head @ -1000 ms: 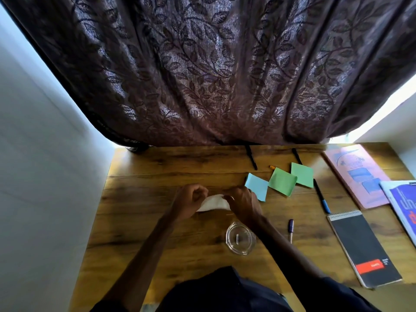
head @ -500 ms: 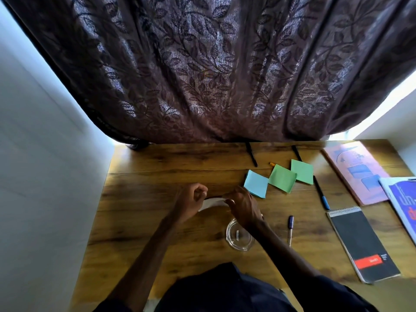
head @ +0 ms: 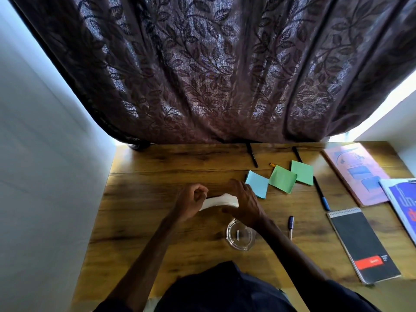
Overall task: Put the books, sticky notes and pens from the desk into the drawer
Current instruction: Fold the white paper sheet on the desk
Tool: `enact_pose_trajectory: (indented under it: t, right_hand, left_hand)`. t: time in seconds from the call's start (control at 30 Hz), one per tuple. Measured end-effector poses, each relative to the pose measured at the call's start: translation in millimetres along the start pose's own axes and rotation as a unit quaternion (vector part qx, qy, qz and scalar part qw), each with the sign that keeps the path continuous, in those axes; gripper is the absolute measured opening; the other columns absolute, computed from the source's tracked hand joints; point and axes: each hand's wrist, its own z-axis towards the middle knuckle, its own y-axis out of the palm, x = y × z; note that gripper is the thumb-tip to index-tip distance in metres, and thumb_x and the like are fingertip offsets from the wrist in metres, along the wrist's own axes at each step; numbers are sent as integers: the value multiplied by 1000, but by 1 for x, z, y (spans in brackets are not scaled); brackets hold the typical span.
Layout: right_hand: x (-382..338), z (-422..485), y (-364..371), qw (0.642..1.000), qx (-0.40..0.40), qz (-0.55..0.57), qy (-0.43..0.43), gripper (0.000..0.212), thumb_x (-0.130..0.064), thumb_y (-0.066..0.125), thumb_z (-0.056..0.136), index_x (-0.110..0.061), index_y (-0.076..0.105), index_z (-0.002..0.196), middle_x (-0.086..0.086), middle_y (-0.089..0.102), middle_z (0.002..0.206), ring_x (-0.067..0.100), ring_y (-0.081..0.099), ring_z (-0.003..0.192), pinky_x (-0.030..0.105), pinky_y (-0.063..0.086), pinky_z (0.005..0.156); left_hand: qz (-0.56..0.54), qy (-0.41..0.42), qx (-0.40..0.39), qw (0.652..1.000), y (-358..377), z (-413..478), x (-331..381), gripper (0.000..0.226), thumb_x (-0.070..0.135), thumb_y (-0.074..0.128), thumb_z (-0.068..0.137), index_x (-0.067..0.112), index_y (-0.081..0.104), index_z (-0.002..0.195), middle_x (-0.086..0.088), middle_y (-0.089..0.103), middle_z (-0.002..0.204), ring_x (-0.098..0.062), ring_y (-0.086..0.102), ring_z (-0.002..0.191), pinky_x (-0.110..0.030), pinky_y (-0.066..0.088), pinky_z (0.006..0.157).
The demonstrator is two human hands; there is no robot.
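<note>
At the bottom centre of the frame a clear glass dish (head: 240, 237) is seen on the wooden desk (head: 144, 239), with a capped pen (head: 290, 226) just to its right. Slightly above, near the middle, a white pad of sticky notes (head: 219, 202) is held between both hands: the left hand (head: 191, 204) is curled into a pinch on its left end, and the right hand (head: 244, 202) is closed over its right end. The pad is judged light and flexible, so it is best gripped by its edges. A black spiral notebook (head: 362, 244) at lower right looks stiffer and heavier and is better taken by a long side. Further up, a blue note (head: 257, 183) and two green notes (head: 290, 176) lie loose and flimsy, partly overlapping. A pink book (head: 355, 174) and a blue-and-white book (head: 403, 203) are seen at the right edge. No drawer is visible. A patterned dark curtain (head: 213, 70) fills the upper frame between pale walls (head: 40, 154).
</note>
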Motion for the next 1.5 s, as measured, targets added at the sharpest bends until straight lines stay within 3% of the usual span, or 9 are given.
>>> enact_pose_trajectory:
  t: [0.1,0.2,0.47,0.77,0.9,1.0,1.17,1.37,1.5]
  right_hand:
    - [5,5,-7,996,-77,-27,23,107,-44,85,73,-14,24,156,10,37,156,31,31,143,48,33,116]
    - [11,13,-2,988,-124,-88,26,87,-39,81,79,-16,37,150,10,45,151,32,36,142,44,34,112]
    - [-3,26,11,991,-60,-101,71,69,-52,76,80,-19,53,136,9,61,131,28,58,117,36,47,91]
    - [-22,22,28,992,-34,46,112,62,-55,71,84,-10,55,124,5,70,113,22,69,98,25,50,73]
    - [-27,15,17,968,-100,173,152,43,-41,55,100,-12,52,131,13,63,130,31,64,117,41,57,91]
    - [-15,14,23,963,-141,140,179,46,-41,43,102,-16,53,138,17,52,144,39,47,135,57,38,112]
    - [-19,15,16,932,-64,293,201,28,-33,50,103,-16,69,96,8,74,97,20,72,89,45,57,92]
    - [-31,33,28,946,-48,273,169,37,-41,52,102,-13,69,85,-8,67,71,12,66,69,21,50,57]
    - [-58,53,41,947,-82,296,94,25,-24,54,103,-15,66,83,-15,66,68,0,63,64,17,50,57]
  left_hand:
    - [-16,-4,17,1000,1,-2,3,19,15,64,97,11,69,115,4,70,107,0,64,92,0,47,70]
    - [-20,-13,36,999,4,-4,5,18,15,64,97,14,68,114,4,71,105,-1,65,92,-5,49,72]
    - [-30,-103,123,987,17,-24,3,21,18,69,93,21,59,111,6,64,102,-7,63,92,-25,56,76]
    - [-18,-160,-40,986,63,-17,-5,65,32,85,75,14,55,130,-3,62,127,-21,61,117,-27,52,83]
    - [4,-172,20,985,74,-22,0,89,47,83,74,11,39,142,-9,50,137,-26,48,129,-39,51,99]
    - [44,-168,61,983,74,-21,2,82,50,77,79,8,41,140,-12,52,138,-31,48,131,-45,46,105]
    - [38,-165,111,979,67,-23,2,68,58,75,80,12,53,125,-7,62,121,-25,59,112,-33,51,83]
    - [-1,-194,174,966,28,-23,-5,69,63,81,69,15,61,114,0,69,104,-13,64,84,-18,45,56]
    - [15,-217,212,953,-14,-18,-24,68,55,84,71,12,62,119,-4,70,110,-18,69,87,-24,53,62]
